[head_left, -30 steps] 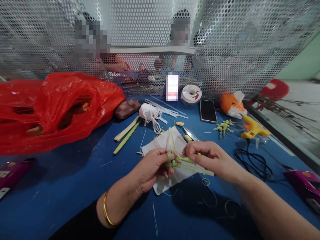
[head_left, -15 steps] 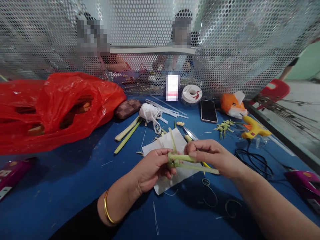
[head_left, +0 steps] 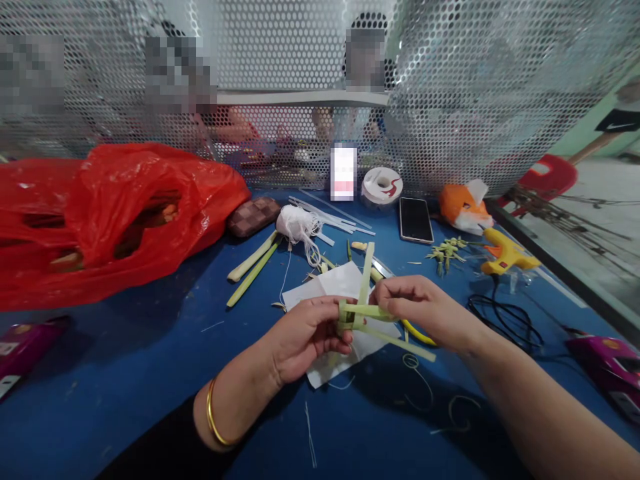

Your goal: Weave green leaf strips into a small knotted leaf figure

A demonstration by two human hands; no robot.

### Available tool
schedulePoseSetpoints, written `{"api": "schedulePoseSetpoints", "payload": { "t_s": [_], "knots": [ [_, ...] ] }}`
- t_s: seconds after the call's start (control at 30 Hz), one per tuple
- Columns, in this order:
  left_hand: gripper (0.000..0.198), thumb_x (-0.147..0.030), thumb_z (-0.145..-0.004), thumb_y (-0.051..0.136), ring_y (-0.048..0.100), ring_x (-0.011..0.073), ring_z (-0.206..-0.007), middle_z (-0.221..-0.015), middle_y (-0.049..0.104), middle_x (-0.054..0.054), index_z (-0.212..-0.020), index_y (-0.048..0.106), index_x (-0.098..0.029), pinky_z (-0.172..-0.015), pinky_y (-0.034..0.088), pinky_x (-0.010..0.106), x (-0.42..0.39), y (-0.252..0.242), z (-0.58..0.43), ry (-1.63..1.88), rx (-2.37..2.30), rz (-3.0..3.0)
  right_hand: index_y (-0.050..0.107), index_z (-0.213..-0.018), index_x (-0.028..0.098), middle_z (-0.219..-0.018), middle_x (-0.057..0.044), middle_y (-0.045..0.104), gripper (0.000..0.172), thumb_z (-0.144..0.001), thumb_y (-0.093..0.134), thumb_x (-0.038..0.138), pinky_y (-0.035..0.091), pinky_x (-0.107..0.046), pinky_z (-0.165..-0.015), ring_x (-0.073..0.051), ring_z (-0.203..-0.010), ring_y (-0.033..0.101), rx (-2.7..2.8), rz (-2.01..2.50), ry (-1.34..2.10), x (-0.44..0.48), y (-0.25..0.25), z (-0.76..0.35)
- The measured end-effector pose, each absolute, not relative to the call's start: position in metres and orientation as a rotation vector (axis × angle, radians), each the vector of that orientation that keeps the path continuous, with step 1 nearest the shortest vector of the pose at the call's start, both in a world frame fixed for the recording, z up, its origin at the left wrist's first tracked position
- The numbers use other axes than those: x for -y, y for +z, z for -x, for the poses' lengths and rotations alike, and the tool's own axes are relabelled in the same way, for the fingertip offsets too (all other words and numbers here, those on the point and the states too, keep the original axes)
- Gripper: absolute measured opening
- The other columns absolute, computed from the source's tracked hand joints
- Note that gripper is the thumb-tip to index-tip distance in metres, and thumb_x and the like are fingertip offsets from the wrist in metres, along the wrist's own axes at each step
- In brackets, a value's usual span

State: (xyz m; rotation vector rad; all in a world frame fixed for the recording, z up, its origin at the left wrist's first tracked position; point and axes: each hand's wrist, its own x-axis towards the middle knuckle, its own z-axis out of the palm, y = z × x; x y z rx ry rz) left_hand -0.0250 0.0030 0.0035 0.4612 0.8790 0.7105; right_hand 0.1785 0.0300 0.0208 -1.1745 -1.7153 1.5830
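My left hand [head_left: 313, 337] holds a small woven piece of green leaf strips [head_left: 346, 315] between thumb and fingers. From this piece one strip stands up and others stick out to the right. My right hand [head_left: 417, 303] pinches the end of one green strip [head_left: 367, 311] close to the weave. Below both hands lies a creased white paper [head_left: 333, 370]. Scissors with yellow handles [head_left: 419, 335] lie partly hidden beneath my right hand.
A red plastic bag [head_left: 200, 200] fills the left. Behind the hands are white string [head_left: 297, 223], green stalks [head_left: 253, 273], a tape roll [head_left: 381, 187] and a phone [head_left: 416, 220]. A yellow glue gun [head_left: 507, 253] with a black cable lies right. Perforated mesh stands behind.
The woven piece has turned a little in my left hand, and its upright strip now stands further right. The lower strip's end has dropped slightly and shows free of my right hand.
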Motion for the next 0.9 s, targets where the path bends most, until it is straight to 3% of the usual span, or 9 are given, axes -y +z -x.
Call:
{"api": "schedulePoseSetpoints", "payload": {
  "t_s": [0.3,0.63,0.9],
  "knots": [
    [0.016,-0.011,-0.075,0.064,0.057,0.0094,-0.049,-0.067,0.066,0.005,-0.089,0.07,-0.005,-0.052,0.053,0.023,-0.005,0.001,0.025,0.732,-0.867,-0.324,0.05,-0.055,0.02,-0.062,0.001,0.051,0.019,-0.071,0.058,0.027,0.031,-0.029,-0.057,-0.012,-0.059,0.04,1.672,1.206,1.553,-0.031,0.018,-0.18],
    [0.023,-0.016,-0.071,0.059,0.064,0.0157,-0.055,-0.07,0.07,0.01,-0.082,0.072,-0.001,-0.063,0.058,0.031,-0.006,-0.006,0.028,0.725,-0.748,-0.278,0.05,-0.06,0.019,-0.057,0.003,0.043,0.024,-0.075,0.057,0.037,0.029,-0.027,-0.052,-0.011,-0.055,0.035,1.838,1.275,1.44,-0.029,0.022,-0.18],
    [0.021,-0.015,-0.072,0.061,0.065,0.0159,-0.059,-0.076,0.071,0.011,-0.084,0.072,-0.003,-0.066,0.058,0.033,-0.004,-0.006,0.028,0.742,-0.703,-0.303,0.049,-0.059,0.02,-0.056,0.004,0.041,0.023,-0.075,0.056,0.033,0.029,-0.026,-0.05,-0.011,-0.054,0.035,1.887,1.271,1.359,-0.028,0.021,-0.178]
  ]
}}
